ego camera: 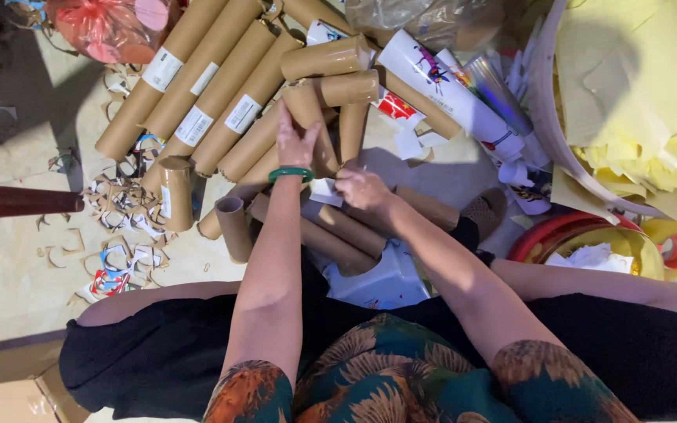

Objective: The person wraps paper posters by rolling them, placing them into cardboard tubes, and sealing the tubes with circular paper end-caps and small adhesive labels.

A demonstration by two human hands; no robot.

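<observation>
At twelve o'clock of the seated person, left hand [295, 143] lies flat, fingers spread, on a short cardboard tube [307, 117] among piled tubes, right hand [360, 188] pinching white paper scrap [324, 190]; tube likely light, stiff, crushable, best gripped mid-length.

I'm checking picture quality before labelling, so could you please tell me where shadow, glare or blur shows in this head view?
Head view: soft shadow falls on the floor at upper left; glare gleams on the shiny foil roll; the left hand on a cardboard tube is sharp, the right hand slightly soft.
</observation>
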